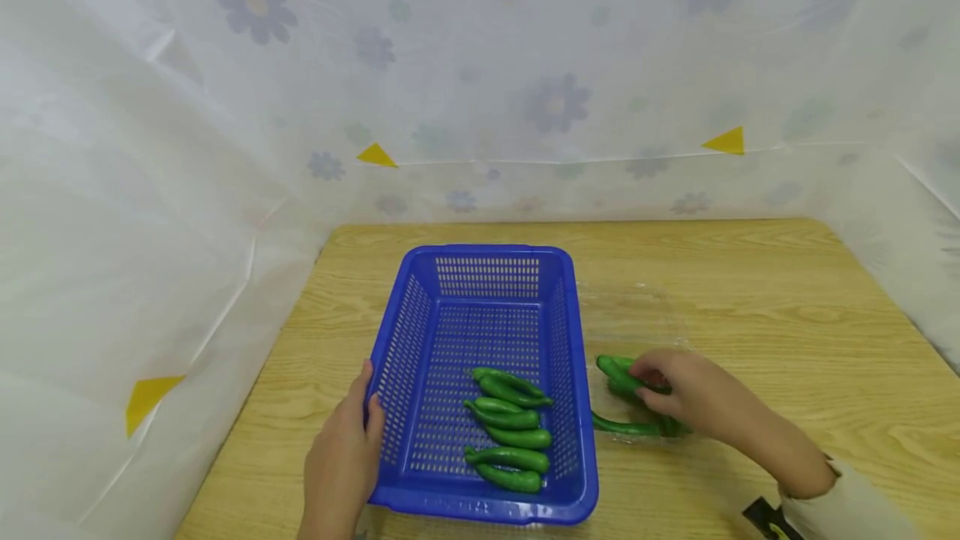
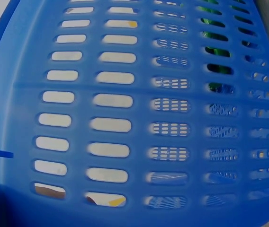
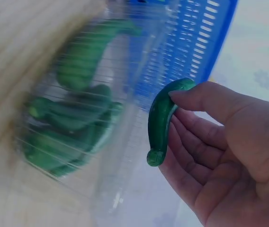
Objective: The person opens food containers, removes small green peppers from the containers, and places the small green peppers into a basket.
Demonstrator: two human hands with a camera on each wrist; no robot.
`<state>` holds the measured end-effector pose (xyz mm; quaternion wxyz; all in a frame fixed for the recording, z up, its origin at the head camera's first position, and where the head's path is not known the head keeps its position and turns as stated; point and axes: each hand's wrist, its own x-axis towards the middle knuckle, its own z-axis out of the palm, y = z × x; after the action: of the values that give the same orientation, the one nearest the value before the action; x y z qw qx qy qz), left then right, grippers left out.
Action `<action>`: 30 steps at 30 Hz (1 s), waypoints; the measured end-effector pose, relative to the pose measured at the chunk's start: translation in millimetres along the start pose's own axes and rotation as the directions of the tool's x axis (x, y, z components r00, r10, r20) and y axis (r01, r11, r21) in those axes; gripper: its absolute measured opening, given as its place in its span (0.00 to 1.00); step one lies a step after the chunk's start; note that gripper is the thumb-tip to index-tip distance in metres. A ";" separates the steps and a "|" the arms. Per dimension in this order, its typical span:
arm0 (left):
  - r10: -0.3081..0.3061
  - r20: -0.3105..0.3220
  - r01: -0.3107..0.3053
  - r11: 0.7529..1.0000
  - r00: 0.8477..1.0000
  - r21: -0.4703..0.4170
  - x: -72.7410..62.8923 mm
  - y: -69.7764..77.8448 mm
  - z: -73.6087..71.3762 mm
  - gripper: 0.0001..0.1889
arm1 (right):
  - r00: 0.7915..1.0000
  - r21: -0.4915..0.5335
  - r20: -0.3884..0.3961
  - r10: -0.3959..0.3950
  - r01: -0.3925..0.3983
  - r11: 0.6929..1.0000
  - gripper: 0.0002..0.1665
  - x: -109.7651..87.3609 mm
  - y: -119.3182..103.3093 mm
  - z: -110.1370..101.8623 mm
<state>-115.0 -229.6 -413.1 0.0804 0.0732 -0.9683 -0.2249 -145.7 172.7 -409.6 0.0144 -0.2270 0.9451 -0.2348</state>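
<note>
A green pepper (image 3: 160,123) is pinched between the thumb and fingers of my right hand (image 3: 234,137), clear in the right wrist view. In the head view that hand (image 1: 693,390) is over a clear plastic box (image 1: 633,315) holding several green peppers (image 3: 61,146). My left hand (image 1: 343,450) grips the left rim of a blue basket (image 1: 585,440), thumb at the rim and fingers along the outer side. Several more green peppers (image 1: 517,437) lie in the basket's near right part. The left wrist view shows the slotted basket wall (image 2: 144,90) without the hand.
The basket and plastic box stand side by side on a wood-grain table (image 1: 795,340). A white flowered sheet (image 1: 480,65) surrounds the table at the back and sides, with yellow triangles (image 1: 727,142) on it. A dark object (image 1: 768,515) is by the right sleeve.
</note>
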 end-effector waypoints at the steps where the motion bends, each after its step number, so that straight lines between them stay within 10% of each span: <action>1: 0.002 -0.004 -0.002 1.000 1.000 -0.001 0.1 -0.2 0.1 0.25 | 1.000 -0.005 -0.004 0.004 -0.004 1.000 0.11 -0.8 -1.3 -2.4; 16: -0.010 0.012 0.010 1.000 1.000 0.006 0.3 0.4 -0.7 0.26 | 0.990 -0.061 -0.090 -0.107 0.101 0.993 0.14 -8.2 -30.3 -24.9; 30: -0.001 -0.003 0.001 1.000 1.000 0.004 -0.4 0.2 0.6 0.26 | 0.930 -0.137 -0.143 -0.338 0.320 0.938 0.10 21.5 -72.5 -9.7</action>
<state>-114.7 -229.1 -413.6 0.0819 0.0741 -0.9686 -0.2228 -135.7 110.6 -366.7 -0.1158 -0.3625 0.9031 -0.1989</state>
